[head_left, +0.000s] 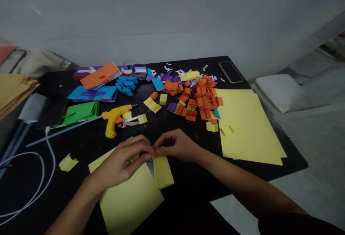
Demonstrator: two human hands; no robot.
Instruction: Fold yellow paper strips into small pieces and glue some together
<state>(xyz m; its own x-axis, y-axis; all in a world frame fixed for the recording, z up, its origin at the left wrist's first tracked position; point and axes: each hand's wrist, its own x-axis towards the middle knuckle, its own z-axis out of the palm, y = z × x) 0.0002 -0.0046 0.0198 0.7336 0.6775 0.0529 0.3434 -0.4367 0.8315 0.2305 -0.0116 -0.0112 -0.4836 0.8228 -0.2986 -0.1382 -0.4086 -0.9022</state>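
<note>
Pinching away, we've got both hands meeting at the far end of the folded yellow strip (164, 173): left hand (121, 163) closed thumb to fingers on it, right hand (180, 145) nipping just beside. The strip lies at the right edge of our yellow sheet (129, 204), a grey patch (150, 166) between, its marks too blurred to read! Beyond sits the yellow glue gun (115, 117), any label too small for us; far right, a dark-screened phone (231, 72).
</note>
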